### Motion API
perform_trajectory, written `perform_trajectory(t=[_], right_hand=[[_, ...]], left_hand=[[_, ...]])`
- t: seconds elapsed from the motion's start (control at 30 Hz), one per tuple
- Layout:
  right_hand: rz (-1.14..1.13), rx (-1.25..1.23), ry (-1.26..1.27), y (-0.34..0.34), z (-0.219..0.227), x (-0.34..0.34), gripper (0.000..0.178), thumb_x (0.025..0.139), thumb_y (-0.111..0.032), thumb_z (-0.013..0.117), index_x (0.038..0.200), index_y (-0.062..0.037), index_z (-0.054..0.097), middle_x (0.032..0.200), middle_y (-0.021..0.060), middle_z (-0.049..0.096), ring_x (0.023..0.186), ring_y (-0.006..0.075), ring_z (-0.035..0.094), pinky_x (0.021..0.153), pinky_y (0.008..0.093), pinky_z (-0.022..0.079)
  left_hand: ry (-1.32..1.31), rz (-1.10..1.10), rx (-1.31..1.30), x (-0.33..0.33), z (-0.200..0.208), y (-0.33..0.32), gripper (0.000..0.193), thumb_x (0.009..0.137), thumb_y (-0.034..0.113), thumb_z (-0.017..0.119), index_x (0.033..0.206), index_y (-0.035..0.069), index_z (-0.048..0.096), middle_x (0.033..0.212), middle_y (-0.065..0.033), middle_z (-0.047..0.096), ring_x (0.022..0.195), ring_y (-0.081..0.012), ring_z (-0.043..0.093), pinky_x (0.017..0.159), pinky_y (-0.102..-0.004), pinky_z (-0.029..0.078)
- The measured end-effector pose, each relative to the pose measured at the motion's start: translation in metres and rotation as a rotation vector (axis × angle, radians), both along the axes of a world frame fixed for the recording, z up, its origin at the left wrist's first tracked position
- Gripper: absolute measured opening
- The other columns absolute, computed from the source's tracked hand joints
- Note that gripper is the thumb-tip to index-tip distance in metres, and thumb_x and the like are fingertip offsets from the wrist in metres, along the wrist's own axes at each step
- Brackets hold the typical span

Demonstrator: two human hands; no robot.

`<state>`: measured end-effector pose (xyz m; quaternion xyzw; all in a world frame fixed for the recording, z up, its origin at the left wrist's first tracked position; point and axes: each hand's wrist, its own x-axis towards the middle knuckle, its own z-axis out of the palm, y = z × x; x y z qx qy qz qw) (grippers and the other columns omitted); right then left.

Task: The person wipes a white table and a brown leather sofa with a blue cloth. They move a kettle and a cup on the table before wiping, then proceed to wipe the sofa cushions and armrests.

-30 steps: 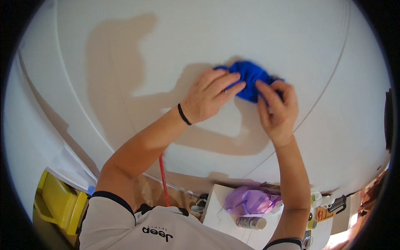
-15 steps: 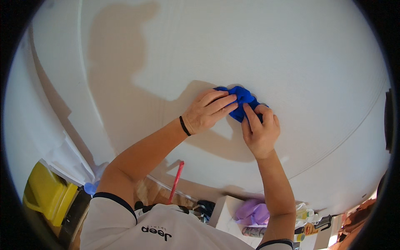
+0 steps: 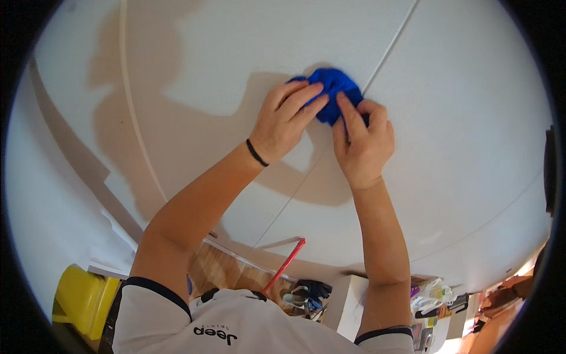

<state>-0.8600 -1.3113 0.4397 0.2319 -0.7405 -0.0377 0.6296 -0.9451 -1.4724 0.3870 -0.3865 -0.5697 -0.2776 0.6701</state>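
Note:
A bunched blue cloth (image 3: pixel 333 82) is pressed against a large white panelled surface (image 3: pixel 460 130), over a thin straight seam (image 3: pixel 391 46). My left hand (image 3: pixel 283 118), with a black band at its wrist, grips the cloth's left side with bent fingers. On the cloth's lower right side, my right hand (image 3: pixel 367 141) pinches it, thumb and fingers bent into the fabric. The fingertips of both hands are partly sunk in the folds. Shadows of my arms fall on the panel to the left and below.
A red stick (image 3: pixel 286 265) leans near the panel's foot, above a wooden floor (image 3: pixel 224 268). At lower left stands a yellow plastic container (image 3: pixel 85 295). A white box-like surface (image 3: pixel 346 301) and several bottles (image 3: pixel 439 293) are at lower right.
Both hands and the cloth have moved higher in the view, still together on the panel. The view has shifted too: a straight seam now shows, and the red stick appears farther right.

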Motion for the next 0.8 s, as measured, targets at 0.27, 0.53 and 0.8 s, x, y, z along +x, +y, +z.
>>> perform_trajectory(t=[0.27, 0.53, 0.8], right_hand=[[0.050, 0.017, -0.049, -0.020, 0.034, 0.017, 0.035, 0.079, -0.012, 0.077, 0.113, -0.0206, 0.078, 0.097, 0.0070, 0.063, 0.073, 0.0253, 0.064, 0.063, 0.0361, 0.053], [-0.084, 0.100, -0.187, -0.015, -0.095, 0.004, 0.043, 0.072, -0.013, 0.079, 0.114, -0.0244, 0.077, 0.099, 0.0019, 0.062, 0.080, 0.0183, 0.060, 0.064, 0.0355, 0.047], [-0.099, 0.060, -0.577, -0.034, -0.282, 0.019, 0.026, 0.078, -0.013, 0.076, 0.102, -0.0214, 0.076, 0.095, -0.0012, 0.061, 0.073, 0.0184, 0.061, 0.067, 0.0323, 0.049]], left_hand=[[0.058, -0.090, -0.104, -0.010, 0.030, -0.042, 0.042, 0.084, -0.003, 0.066, 0.124, 0.010, 0.070, 0.128, -0.0092, 0.064, 0.118, -0.0300, 0.059, 0.100, -0.0443, 0.048], [0.020, -0.030, -0.345, -0.023, -0.089, -0.070, 0.032, 0.089, 0.011, 0.065, 0.119, 0.015, 0.073, 0.130, -0.0028, 0.064, 0.118, -0.0255, 0.057, 0.101, -0.0406, 0.049], [-0.217, -0.150, -0.571, -0.003, -0.269, -0.093, 0.033, 0.085, 0.017, 0.076, 0.117, 0.009, 0.073, 0.130, -0.0011, 0.064, 0.121, -0.0199, 0.057, 0.103, -0.0402, 0.050]])
